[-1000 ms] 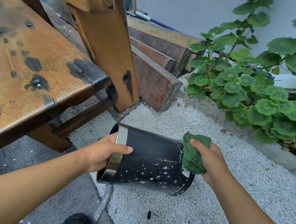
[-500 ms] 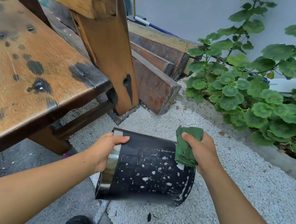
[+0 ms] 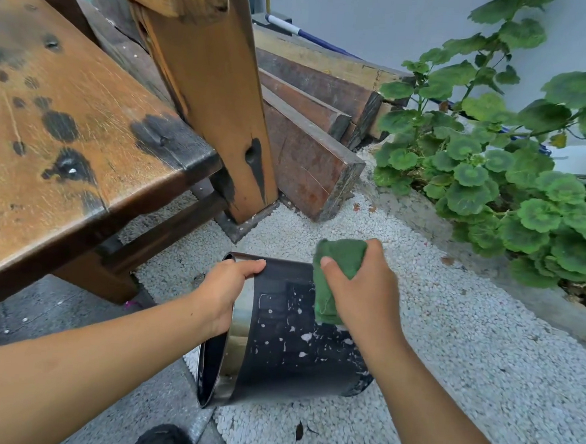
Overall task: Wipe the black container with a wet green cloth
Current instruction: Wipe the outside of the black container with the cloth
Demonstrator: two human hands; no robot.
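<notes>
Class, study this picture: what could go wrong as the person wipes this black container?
1. The left hand grips the black container only at its rim, so pressure from the green cloth could twist it loose.
2. Many white specks dot the lower side; the right hand may miss them.

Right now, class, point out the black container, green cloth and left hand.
black container (image 3: 286,358): head view, speckled side wall.
green cloth (image 3: 342,255): head view, bunched top.
left hand (image 3: 227,286): head view, back of hand.

Tipped speckled black container (image 3: 287,352), bunched green cloth (image 3: 337,259)
</notes>
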